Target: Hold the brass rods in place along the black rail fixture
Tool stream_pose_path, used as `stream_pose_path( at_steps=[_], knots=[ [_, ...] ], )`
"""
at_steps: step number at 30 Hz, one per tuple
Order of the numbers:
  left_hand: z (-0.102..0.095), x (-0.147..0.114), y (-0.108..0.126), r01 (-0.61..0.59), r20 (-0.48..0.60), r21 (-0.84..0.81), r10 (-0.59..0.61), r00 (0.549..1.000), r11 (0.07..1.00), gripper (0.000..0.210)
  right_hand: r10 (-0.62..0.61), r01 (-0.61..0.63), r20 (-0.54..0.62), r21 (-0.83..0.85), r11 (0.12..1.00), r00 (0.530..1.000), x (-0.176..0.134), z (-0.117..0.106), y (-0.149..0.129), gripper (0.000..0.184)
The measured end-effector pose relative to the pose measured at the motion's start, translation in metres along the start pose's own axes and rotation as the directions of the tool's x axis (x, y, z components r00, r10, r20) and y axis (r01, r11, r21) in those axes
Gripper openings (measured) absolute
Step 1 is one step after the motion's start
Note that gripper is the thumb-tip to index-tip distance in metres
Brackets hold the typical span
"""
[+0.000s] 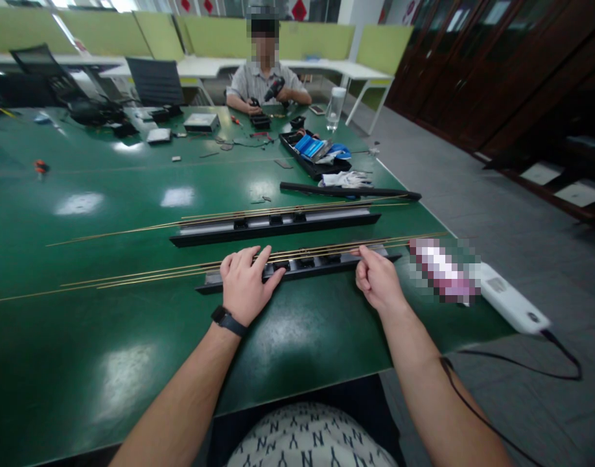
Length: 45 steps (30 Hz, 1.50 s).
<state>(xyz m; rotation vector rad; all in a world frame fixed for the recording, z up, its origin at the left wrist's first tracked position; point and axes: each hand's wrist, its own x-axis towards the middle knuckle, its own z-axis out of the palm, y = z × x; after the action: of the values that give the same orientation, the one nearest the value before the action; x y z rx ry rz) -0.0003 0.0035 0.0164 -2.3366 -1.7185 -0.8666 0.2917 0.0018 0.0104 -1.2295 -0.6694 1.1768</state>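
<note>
A long black channel (pixel 297 274) with a light inner strip and several small black blocks inside lies in front of me. Thin brass-coloured rods (pixel 181 268) run along the top of it and stick out well past its left end. My left hand (pixel 246 282) rests over the left part of the channel, fingers spread across the rods and thumb apart. Near the right end, my right hand (pixel 378 279) has its index finger against the rods and the others curled; whether a rod is pinched there is hidden.
Behind lies a second black channel (pixel 278 227) with rods, then a black bar (pixel 350 191). A black tray (pixel 312 155), white gloves (pixel 346 179) and a bottle (pixel 335 110) stand farther back. A white power strip (pixel 514 301) lies at right. Across the table, a person holds a drill (pixel 274 89).
</note>
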Motion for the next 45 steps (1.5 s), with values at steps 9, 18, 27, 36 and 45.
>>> stream_pose_path(
  at_steps=[9, 18, 27, 36, 45],
  knots=[
    [0.0001, 0.0003, -0.0002, -0.007, 0.006, 0.014, 0.006, 1.0, 1.0, 0.048, 0.004, -0.004, 0.011, -0.004, 1.0, 1.0, -0.0009, 0.0004, 0.0, 0.038],
    [-0.0004, 0.0, 0.0, -0.001, 0.008, 0.011, 0.001, 1.0, 1.0, 0.047, 0.008, -0.008, 0.005, -0.005, 1.0, 1.0, -0.0014, 0.0005, -0.0008, 0.036],
    [0.0002, 0.0002, -0.0002, 0.008, 0.01, -0.006, -0.008, 1.0, 1.0, 0.048, 0.004, -0.004, -0.002, -0.016, 1.0, 1.0, -0.0001, 0.0, 0.0001, 0.036],
    [0.0001, 0.0001, -0.0007, 0.005, 0.016, -0.002, -0.004, 1.0, 1.0, 0.049, -0.001, 0.001, 0.001, -0.021, 1.0, 1.0, -0.0002, 0.0005, -0.0005, 0.036],
    [0.0002, 0.0004, -0.0006, 0.0, 0.004, -0.001, 0.0, 1.0, 1.0, 0.049, -0.009, 0.009, 0.003, -0.026, 1.0, 1.0, 0.0009, 0.0003, 0.0, 0.034]
  ],
)
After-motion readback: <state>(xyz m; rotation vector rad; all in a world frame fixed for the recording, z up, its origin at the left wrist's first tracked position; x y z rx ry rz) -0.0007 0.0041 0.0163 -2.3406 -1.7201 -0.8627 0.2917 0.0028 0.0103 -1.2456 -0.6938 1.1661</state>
